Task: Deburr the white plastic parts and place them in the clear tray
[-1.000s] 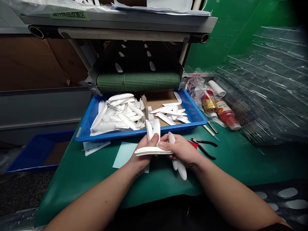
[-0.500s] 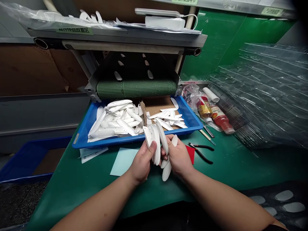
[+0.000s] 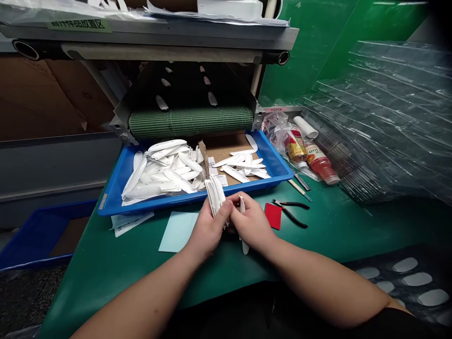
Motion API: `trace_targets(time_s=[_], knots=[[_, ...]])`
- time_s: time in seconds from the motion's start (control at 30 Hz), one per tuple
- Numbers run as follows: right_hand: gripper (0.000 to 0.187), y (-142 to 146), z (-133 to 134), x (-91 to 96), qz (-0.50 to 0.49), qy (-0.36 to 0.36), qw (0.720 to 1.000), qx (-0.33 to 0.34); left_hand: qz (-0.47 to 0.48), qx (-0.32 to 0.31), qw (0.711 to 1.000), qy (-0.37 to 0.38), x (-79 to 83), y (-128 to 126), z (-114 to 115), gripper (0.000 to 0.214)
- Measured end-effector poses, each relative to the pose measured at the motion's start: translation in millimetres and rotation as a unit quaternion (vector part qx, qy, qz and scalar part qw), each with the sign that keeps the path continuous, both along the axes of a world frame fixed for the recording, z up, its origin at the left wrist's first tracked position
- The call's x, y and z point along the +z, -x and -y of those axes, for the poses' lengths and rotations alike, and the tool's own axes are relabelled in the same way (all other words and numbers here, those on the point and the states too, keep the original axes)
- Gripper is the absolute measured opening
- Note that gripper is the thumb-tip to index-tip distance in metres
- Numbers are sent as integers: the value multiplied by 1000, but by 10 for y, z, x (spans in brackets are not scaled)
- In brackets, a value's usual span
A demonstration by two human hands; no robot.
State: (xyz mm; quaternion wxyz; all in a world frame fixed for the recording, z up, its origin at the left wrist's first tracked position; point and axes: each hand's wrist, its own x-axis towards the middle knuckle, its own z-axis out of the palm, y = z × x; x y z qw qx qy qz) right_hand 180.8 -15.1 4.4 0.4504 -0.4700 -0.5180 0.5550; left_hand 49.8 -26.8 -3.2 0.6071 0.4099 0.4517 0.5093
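My left hand [image 3: 209, 227] is closed around a stack of long, white, rounded plastic pieces [image 3: 214, 193], their edges turned up toward me. Pressed close beside it, my right hand [image 3: 251, 223] holds a few more white plastic pieces [image 3: 245, 246], which poke out above and below its fingers. The fingertips of both hands meet, and the lower part of the stack is hidden behind them. Just beyond the hands stands a blue tray [image 3: 155, 205], split by a cardboard divider [image 3: 205, 159]. A large heap of loose white pieces [image 3: 165, 169] fills its left part; a smaller pile [image 3: 243, 165] lies on the right.
A green conveyor belt [image 3: 190, 121] carries several white pieces behind the tray. Red-handled-free black cutting pliers [image 3: 294, 214], a red square [image 3: 273, 216] and a light-blue sheet [image 3: 177, 231] lie on the green table [image 3: 212, 287]. Bottles [image 3: 319, 162] and stacked clear trays [image 3: 384, 122] stand right.
The pieces in my left hand have gone from fanned out to a tight stack. My right hand has drawn in against it, and its pieces now show edge-on. The view has shifted slightly.
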Motion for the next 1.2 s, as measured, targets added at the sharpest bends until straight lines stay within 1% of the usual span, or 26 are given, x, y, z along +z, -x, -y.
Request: trace_targets(time_s=[0.07, 0.13, 0.2, 0.27, 0.33, 0.43, 0.5, 0.53, 0.63, 0.7, 0.77, 0.83, 0.93, 1.07, 1.13, 1.2], knots=[[32, -8, -40, 6, -61, 35, 997, -13, 20, 23, 999, 15, 14, -12, 0, 49], [39, -27, -99, 13, -116, 45, 992, -31, 21, 38, 999, 13, 27, -6, -4, 42], [43, -61, -173, 29, -173, 66, 982, -44, 20, 36, 999, 12, 37, 13, -9, 38], [43, -112, -247, 55, -234, 98, 966, -53, 13, 28, 999, 14, 49, 33, -10, 38], [40, -166, -305, 84, -296, 133, 944, -52, -25, 25, 999, 8, 66, 44, -2, 36], [38, -213, -344, 105, -344, 161, 924, -31, -151, 25, 988, -3, 85, 35, 24, 33], [36, -204, -339, 96, -346, 151, 925, -41, -225, 3, 974, 1, 77, 11, 46, 37], [34, -189, -330, 88, -340, 136, 929, -54, -243, -16, 970, 4, 67, -4, 56, 40], [40, -129, -298, 63, -305, 83, 942, -110, -232, -73, 970, 15, 27, -44, 80, 53], [46, -96, -281, 56, -286, 70, 944, -148, -240, -77, 968, 3, 13, -56, 88, 57], [48, -71, -268, 52, -280, 67, 942, -171, -282, -65, 957, -21, 16, -57, 89, 60], [49, -48, -255, 45, -278, 64, 942, -178, -323, -65, 943, -36, 27, -56, 86, 60], [48, -7, -233, 32, -259, 57, 945, -191, -346, -89, 934, -30, 34, -61, 78, 60], [47, 26, -209, 21, -233, 65, 947, -212, -334, -115, 935, -37, 27, -68, 79, 53], [49, 22, -201, 10, -226, 75, 949, -206, -322, -128, 937, -42, 32, -64, 79, 51], [51, 12, -197, -8, -241, 81, 948, -192, -314, -138, 938, -46, 44, -54, 74, 51]])
